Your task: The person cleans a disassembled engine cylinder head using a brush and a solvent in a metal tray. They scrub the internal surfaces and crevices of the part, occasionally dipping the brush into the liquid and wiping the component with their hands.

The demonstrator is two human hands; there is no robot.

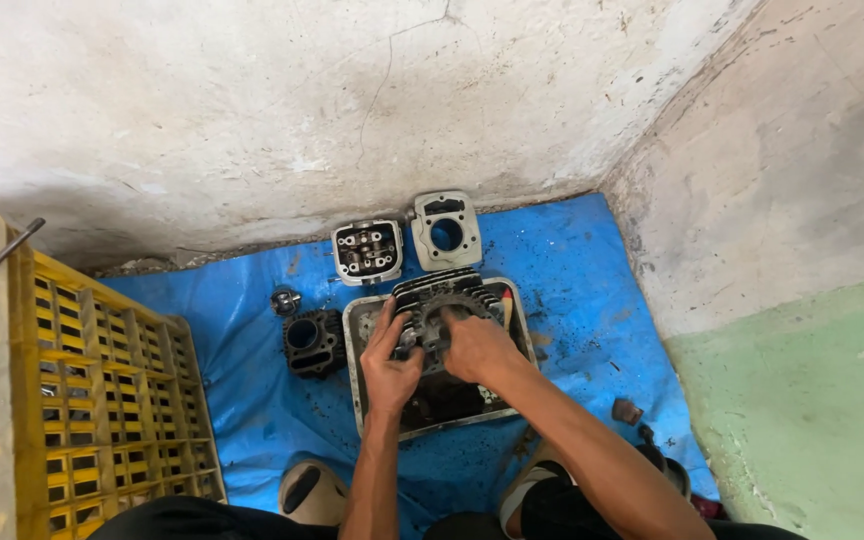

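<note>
While both hands are working over it, the finned engine cylinder (439, 312) is sitting in the upper half of a shallow metal tray (362, 385), a placement that looks meant to keep grime and drips off the blue tarp (572, 270) below. The left hand (390, 362) is gripping the cylinder's rim at about 8 o'clock, fingers curled onto the fins and thumb pressing inward, wrist straight and forearm rising from 6 o'clock. The right hand (477, 345) is closing over the rim at about 4 o'clock, knuckles up, fingers hooking toward the bore; whether anything small is pinched under them I cannot tell. Its forearm is angling in from 5 o'clock.

Outward from the tray, a second dark cylinder (312, 342) is lying at 9 o'clock, just beside it, with a small round part (285, 300) near. At 12 o'clock a cylinder head (367, 250) and a pale cover with a round hole (445, 230) are resting close to the wall. A yellow crate (102, 400) is standing well apart at 9 o'clock.
</note>
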